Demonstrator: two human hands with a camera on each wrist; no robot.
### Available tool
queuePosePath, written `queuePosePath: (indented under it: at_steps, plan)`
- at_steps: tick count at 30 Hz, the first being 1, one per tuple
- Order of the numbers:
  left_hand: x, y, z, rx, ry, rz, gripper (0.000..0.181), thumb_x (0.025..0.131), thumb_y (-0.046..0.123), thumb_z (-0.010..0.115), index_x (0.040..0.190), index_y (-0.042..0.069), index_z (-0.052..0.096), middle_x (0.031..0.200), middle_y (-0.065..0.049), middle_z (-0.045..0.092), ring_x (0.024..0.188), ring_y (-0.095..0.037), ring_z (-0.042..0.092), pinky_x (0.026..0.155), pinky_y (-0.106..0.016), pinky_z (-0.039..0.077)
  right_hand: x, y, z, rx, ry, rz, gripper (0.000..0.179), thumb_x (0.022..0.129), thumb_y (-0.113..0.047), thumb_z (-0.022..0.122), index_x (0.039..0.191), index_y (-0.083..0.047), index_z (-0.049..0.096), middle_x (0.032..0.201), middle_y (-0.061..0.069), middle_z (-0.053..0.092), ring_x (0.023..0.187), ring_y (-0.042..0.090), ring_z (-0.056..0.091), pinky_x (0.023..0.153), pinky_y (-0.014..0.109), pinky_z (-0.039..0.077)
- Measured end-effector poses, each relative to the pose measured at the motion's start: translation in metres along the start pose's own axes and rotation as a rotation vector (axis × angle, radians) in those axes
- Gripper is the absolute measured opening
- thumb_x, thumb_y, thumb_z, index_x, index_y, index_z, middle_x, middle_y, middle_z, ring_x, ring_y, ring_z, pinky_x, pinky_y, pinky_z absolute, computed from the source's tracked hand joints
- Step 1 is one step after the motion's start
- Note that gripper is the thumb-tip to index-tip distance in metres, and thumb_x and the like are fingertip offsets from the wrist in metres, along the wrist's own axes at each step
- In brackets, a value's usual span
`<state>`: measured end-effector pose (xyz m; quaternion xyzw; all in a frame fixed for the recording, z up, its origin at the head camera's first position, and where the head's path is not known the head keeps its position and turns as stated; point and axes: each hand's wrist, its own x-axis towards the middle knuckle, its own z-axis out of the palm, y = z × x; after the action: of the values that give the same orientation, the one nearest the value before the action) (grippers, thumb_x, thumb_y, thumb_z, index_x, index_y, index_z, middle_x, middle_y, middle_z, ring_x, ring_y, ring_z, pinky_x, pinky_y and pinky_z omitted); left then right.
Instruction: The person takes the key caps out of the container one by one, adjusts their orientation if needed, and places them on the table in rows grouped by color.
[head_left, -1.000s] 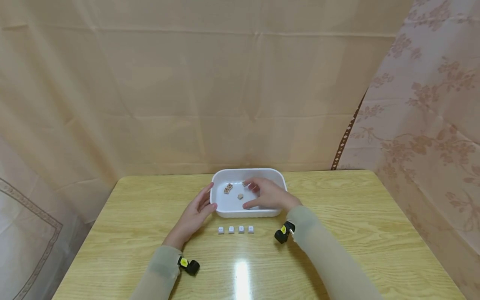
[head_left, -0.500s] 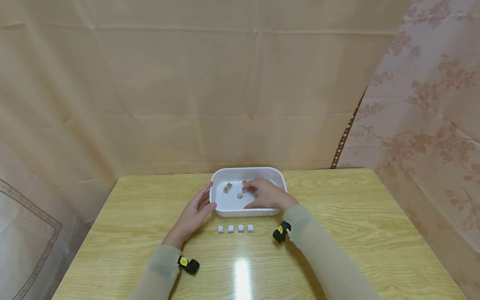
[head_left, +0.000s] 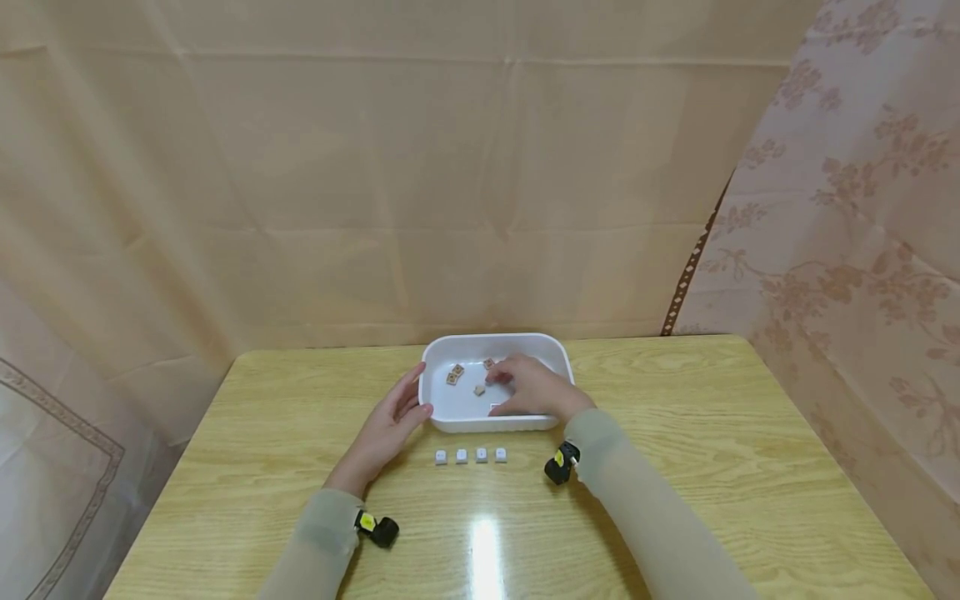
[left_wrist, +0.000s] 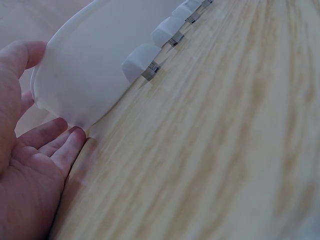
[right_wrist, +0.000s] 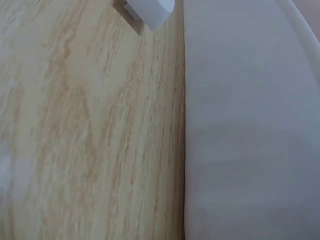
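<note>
The white plastic basin [head_left: 448,423] stands toward the back of the table, with several small wooden tiles [head_left: 452,378] on its floor. At the basin's left end, my left hand [head_left: 387,425] rests its fairly straight fingers and thumb against the wall and rim; the left wrist view shows its fingertips [left_wrist: 75,137] low beside the wall. Reaching over the near wall, my right hand [head_left: 532,387] is inside the basin, thumb and bent fingers apart. A paler small piece [head_left: 479,390] lies just left of its fingertips. The right wrist view shows the outer wall but not the hand.
White keycaps [head_left: 461,456] stand in a row on the wooden table [head_left: 300,433] just in front of the basin; their grey undersides show in the left wrist view. A beige curtain [head_left: 337,208] hangs behind the table's back edge.
My right hand shifts slightly inside the basin, its fingers drawing back and uncovering a tile at the back. A small dark-edged mark shows by the thumb. My left hand stays at the rim.
</note>
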<state>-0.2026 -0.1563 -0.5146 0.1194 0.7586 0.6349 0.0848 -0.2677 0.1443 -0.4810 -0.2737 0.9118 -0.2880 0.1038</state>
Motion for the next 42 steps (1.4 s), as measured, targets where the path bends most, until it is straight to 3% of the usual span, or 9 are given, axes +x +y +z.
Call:
queuePosePath:
  at_steps: [17,27,42]
  plan:
    - [-0.0016,0.0023,0.0000,0.008,-0.001,0.006,0.072,0.111,0.018,0.068,0.173,0.024,0.033,0.170,-0.019,0.044,0.157,-0.034,0.044,0.125,-0.036,0.040,-0.0008,-0.0025,-0.0009,0.029,-0.009,0.041,0.029,0.085,-0.027,0.097,0.108,-0.016,0.082,0.111,-0.003,0.073,0.103,0.017,0.061,0.096,0.036,0.055]
    - [0.0001,-0.0015,0.0013,-0.005,-0.013,0.006,0.071,0.111,0.017,0.067,0.173,0.026,0.033,0.170,-0.017,0.043,0.157,-0.033,0.044,0.124,-0.033,0.042,-0.0042,0.0012,-0.0030,0.008,0.027,-0.022,0.016,0.086,-0.018,0.095,0.093,-0.013,0.082,0.100,-0.002,0.073,0.098,0.015,0.061,0.093,0.036,0.054]
    - [-0.0014,0.0014,-0.0001,0.012,0.001,-0.005,0.071,0.111,0.021,0.069,0.173,0.029,0.034,0.170,-0.016,0.044,0.156,-0.032,0.045,0.125,-0.034,0.041,-0.0016,-0.0010,-0.0014,0.041,0.048,-0.032,0.020,0.092,-0.019,0.090,0.110,-0.012,0.086,0.103,-0.004,0.079,0.099,0.013,0.067,0.095,0.037,0.059]
